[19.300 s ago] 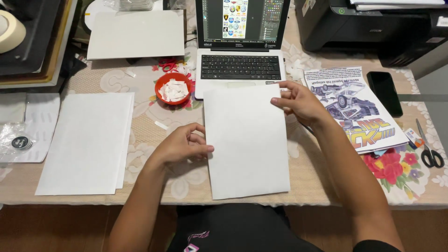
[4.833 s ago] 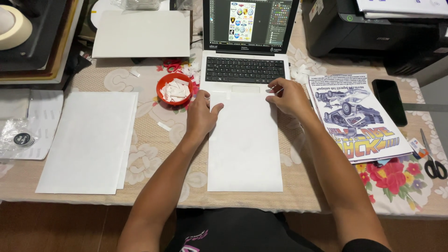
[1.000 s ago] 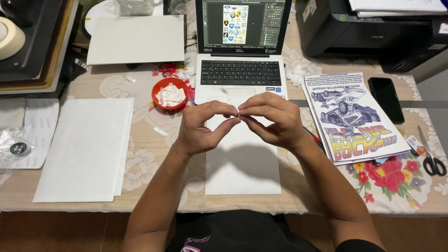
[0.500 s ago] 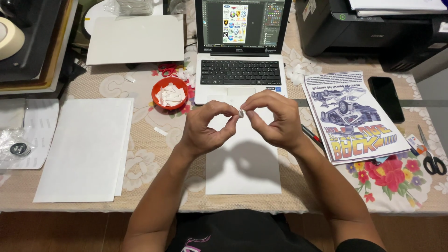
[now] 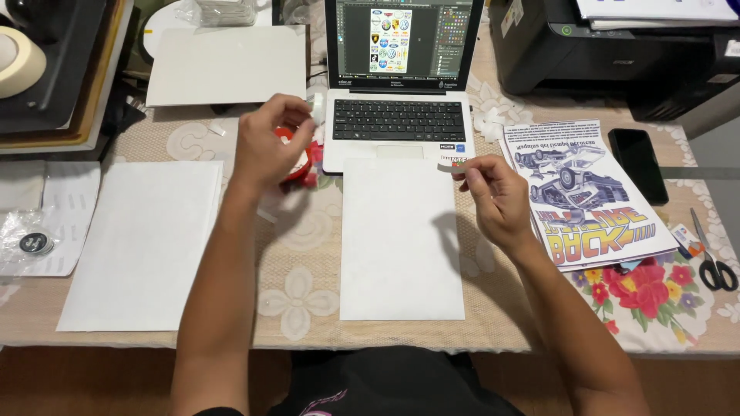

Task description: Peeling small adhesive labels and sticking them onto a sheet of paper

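Observation:
A white sheet (image 5: 401,246) lies on the table in front of the open laptop (image 5: 397,127). My left hand (image 5: 268,142) hovers over the red bowl (image 5: 302,166), mostly hiding it, and pinches a small white scrap (image 5: 317,108) between its fingertips. My right hand (image 5: 495,196) is beside the sheet's upper right corner and holds a short pale strip (image 5: 449,165) between thumb and forefinger, just above that corner.
A stack of white sheets (image 5: 146,246) lies at the left. Printed colour pages (image 5: 586,192), a black phone (image 5: 636,166) and scissors (image 5: 715,268) lie at the right. A black printer (image 5: 617,46), a white board (image 5: 227,65) and a tape roll (image 5: 19,58) are further back.
My hands, joined over the sheet a second ago, have parted. The left moved up and left over the red bowl with a scrap; the right moved right holding the strip.

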